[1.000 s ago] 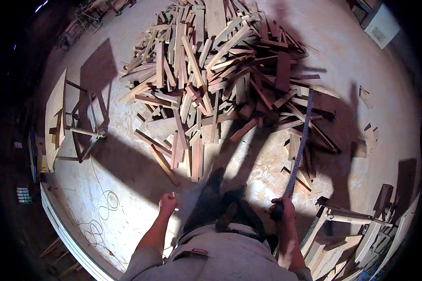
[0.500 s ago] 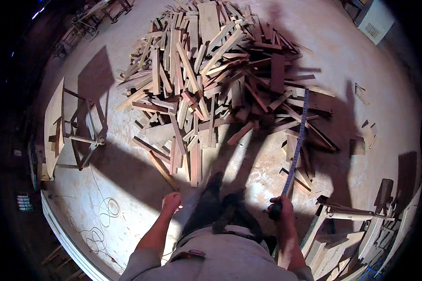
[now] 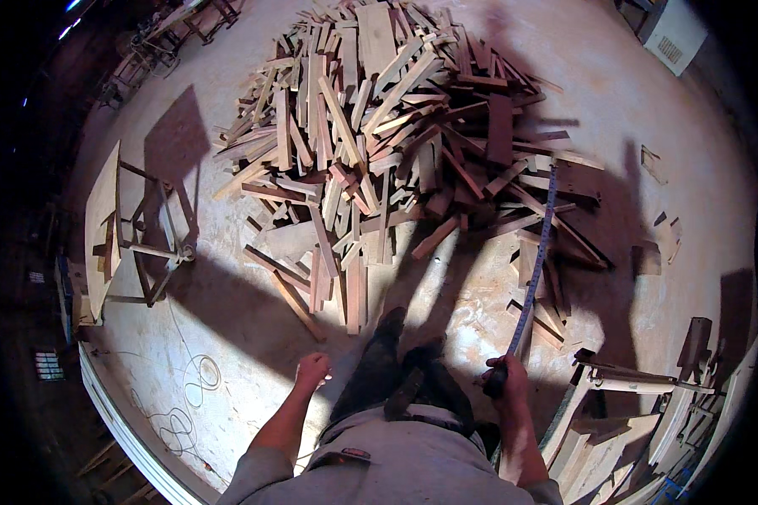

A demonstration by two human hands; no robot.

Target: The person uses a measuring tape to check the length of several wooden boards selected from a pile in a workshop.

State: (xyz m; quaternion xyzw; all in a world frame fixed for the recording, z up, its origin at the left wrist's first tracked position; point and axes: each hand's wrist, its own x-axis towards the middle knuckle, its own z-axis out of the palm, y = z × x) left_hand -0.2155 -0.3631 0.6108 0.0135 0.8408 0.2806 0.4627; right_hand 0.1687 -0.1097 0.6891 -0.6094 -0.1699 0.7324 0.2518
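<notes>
Extending from the right hand: a tape measure [image 3: 536, 282], its blade drawn out away from the person over the right side of the wood pile, the far end near a long plank; whether the two touch I cannot tell.
Right hand [image 3: 511, 380]: fingers wrapped around the tape's dark case [image 3: 495, 384], at the person's right side.
Left hand [image 3: 313, 370]: curled into a loose fist, near the lower end of a narrow stick [image 3: 297, 305] but apart from it.
Wood pile [image 3: 337, 109]: offcuts and planks heaped at every angle, spread across the floor [image 3: 598, 101] ahead of the feet.
Far left: a pale panel [image 3: 105, 236] standing on edge beside a dark-legged frame; a thin cable [image 3: 200, 380] lies looped nearer the person.
Lower right: a wooden frame [image 3: 632, 381] with boards [image 3: 602, 459] leaning about it.
Upper right: a pale box-like thing [image 3: 675, 38], partly cut off by shadow.
</notes>
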